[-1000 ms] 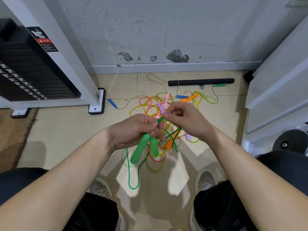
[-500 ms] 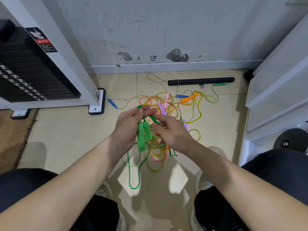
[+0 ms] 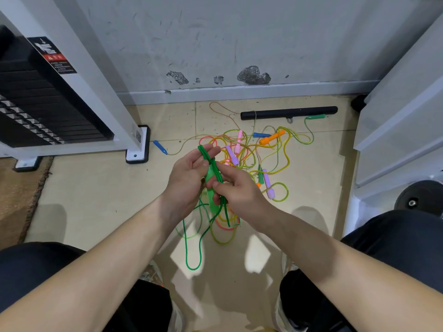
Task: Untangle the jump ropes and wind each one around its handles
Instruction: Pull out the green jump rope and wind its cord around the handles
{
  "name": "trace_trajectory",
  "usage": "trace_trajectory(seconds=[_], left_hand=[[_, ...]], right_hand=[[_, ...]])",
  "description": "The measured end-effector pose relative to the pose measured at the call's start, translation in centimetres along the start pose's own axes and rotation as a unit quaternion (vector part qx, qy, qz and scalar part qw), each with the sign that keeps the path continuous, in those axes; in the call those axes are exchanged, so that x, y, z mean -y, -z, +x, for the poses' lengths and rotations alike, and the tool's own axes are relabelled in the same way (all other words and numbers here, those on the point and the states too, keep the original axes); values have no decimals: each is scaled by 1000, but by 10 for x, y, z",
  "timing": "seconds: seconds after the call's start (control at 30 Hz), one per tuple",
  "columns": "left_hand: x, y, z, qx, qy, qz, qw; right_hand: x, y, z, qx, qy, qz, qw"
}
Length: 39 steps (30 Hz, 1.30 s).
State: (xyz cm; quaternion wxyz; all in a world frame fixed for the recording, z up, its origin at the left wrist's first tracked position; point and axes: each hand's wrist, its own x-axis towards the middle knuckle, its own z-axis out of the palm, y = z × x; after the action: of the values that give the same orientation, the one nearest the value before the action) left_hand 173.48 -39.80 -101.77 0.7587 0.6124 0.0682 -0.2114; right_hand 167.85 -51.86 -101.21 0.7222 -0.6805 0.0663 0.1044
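Both hands are raised above the tiled floor (image 3: 96,200), at centre of view, working one green jump rope. The left hand (image 3: 185,178) grips the pair of green handles (image 3: 210,174), which lie side by side and roughly upright in its palm; its fingers reach upward, and the green cord (image 3: 206,155) passes over them near the fingertips. The right hand (image 3: 242,197) pinches that cord between thumb and forefinger, just against the handles, so the cord runs along their length in several strands. Below the hands the slack of the cord hangs in long loops down to the floor. The other ropes lie in a tangle (image 3: 249,154) on the tiles just beyond the hands, with yellow, pink and pale green cords crossing one another. In or near it lie a pink handle (image 3: 239,142), two purple handles (image 3: 232,154), an orange handle (image 3: 272,138) and a blue handle (image 3: 261,134). A second blue handle (image 3: 160,147) lies apart to the left. A further green handle (image 3: 316,116) lies beside a black bar (image 3: 287,113) near the wall. A weight stack (image 3: 36,111) stands at left, and a weight plate (image 3: 419,197) at right.
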Motion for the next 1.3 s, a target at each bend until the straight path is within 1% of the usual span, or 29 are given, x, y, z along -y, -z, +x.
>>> trace_trajectory(seconds=[0.1,0.13,0.2,0.27,0.33,0.4,0.43,0.5,0.53,0.57,0.6,0.67,0.73,0.8,0.83,0.9,1.0,1.03,1.07,1.1,1.13,1.17,1.2,1.23,1.3], left_hand=[[0,2,1,27,-24,54,998],[-1,1,0,28,-37,81,996],[-2,-1,-3,3,-74,123,990],[-4,-3,-5,-27,-112,118,986],[-4,-3,-6,-54,-120,91,987],[-4,-2,-4,-86,-103,56,989],[-3,-2,-3,-104,-89,32,990],[-3,-4,-2,-134,-52,-25,989],[-3,-5,-1,-146,-32,-48,988],[-4,-7,-1,-160,-15,-64,985],[-5,-9,0,-173,1,-80,982],[-8,-12,3,-186,25,-108,976],[-9,-13,3,-186,36,-113,975],[-7,-13,3,-184,35,-91,978],[-6,-13,3,-187,35,-79,979],[-6,-11,4,-196,40,-77,977],[-10,-7,10,-205,52,-142,967],[-12,-6,12,-202,51,-164,964],[-15,-5,13,-201,48,-176,963],[-17,-4,14,-201,46,-183,961],[-20,-3,14,-200,48,-187,961],[-23,-2,15,-198,54,-190,960],[-27,1,16,-190,64,-197,960],[-31,3,16,-177,78,-205,959],[-39,8,15,-141,107,-226,958]], right_hand=[[2,3,2,1,-7,48,999],[3,3,2,4,-10,73,997],[6,2,1,5,-8,114,993],[8,0,-1,-9,1,132,991],[7,-3,-3,-23,3,139,990],[2,-5,-5,-25,-2,116,993],[-2,-7,-5,-25,4,78,997],[-11,-10,-5,-31,45,-45,997],[-16,-11,-5,-37,78,-122,989],[-21,-13,-5,-42,114,-201,972],[-26,-13,-4,-48,143,-274,950],[-32,-14,-3,-74,185,-377,905],[-34,-15,-2,-114,240,-454,850],[-34,-16,-3,-152,280,-509,800],[-34,-17,-4,-167,292,-522,784],[-33,-19,-8,-193,305,-523,772],[-27,-27,-17,-212,284,-520,777],[-26,-29,-20,-210,265,-517,786],[-26,-32,-23,-198,242,-496,810],[-25,-34,-26,-180,212,-449,849],[-26,-34,-27,-155,175,-381,895],[-26,-33,-25,-132,137,-307,933],[-25,-29,-23,-115,101,-242,958],[-25,-23,-18,-105,73,-194,973],[-22,-7,-9,-76,48,-126,988]])
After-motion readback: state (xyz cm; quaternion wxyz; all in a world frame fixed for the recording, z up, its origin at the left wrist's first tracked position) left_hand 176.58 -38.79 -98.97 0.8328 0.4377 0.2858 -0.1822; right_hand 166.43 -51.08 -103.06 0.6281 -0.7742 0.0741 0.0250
